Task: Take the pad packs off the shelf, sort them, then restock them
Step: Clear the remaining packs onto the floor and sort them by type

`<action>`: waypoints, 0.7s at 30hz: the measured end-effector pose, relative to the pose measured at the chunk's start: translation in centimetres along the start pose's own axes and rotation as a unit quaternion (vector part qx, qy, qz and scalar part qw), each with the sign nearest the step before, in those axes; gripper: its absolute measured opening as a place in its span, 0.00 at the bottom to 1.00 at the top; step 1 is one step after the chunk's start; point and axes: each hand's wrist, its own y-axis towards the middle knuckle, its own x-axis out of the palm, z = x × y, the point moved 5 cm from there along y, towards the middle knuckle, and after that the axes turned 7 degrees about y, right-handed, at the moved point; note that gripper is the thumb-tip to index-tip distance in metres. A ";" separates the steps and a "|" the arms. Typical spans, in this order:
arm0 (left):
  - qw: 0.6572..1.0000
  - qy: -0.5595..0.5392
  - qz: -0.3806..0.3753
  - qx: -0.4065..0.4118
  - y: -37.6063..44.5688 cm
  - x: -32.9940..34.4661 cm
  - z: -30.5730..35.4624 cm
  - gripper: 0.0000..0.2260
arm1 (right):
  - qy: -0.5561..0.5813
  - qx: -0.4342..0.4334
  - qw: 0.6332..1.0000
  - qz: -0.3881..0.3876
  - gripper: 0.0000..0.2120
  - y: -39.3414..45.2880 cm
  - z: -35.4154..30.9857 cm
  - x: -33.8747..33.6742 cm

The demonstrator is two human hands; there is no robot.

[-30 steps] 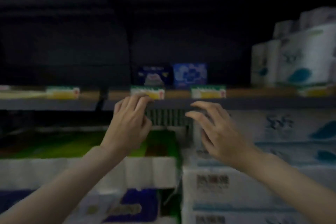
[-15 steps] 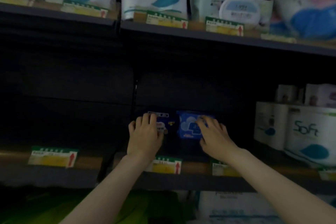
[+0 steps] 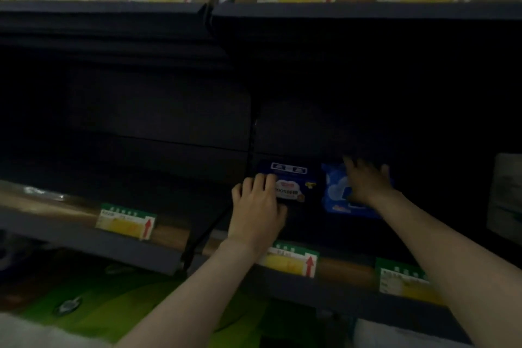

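Both packs stand upright at the back of the dark shelf (image 3: 333, 288), side by side; my left hand (image 3: 258, 206) grips the navy pack (image 3: 295, 183) at 12 o'clock; my right hand (image 3: 367, 181) lies flat, fingers spread, on the blue pack (image 3: 336, 192), not yet closed round it.

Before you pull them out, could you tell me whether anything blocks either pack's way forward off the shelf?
Nothing visible: the left hand lies on the dark pack, the right hand on the blue pack, no item before them.
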 end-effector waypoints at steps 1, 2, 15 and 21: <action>1.000 -0.001 0.007 -0.001 0.0 0.0 -0.1 0.22 | 0.009 -0.004 1.000 0.020 0.47 0.0 -0.1 -0.6; 1.000 -0.003 0.013 -0.002 0.1 0.0 -0.1 0.21 | 0.033 0.004 0.999 0.019 0.48 -0.2 -0.1 -1.1; 0.999 -0.012 0.033 0.005 0.0 0.2 -0.1 0.21 | -0.205 -0.113 0.965 0.115 0.07 -2.7 -1.9 -3.3; 0.997 -0.066 0.047 -0.001 0.1 -0.3 -0.2 0.35 | -0.067 -0.200 0.964 0.159 0.06 -3.6 -3.9 -6.9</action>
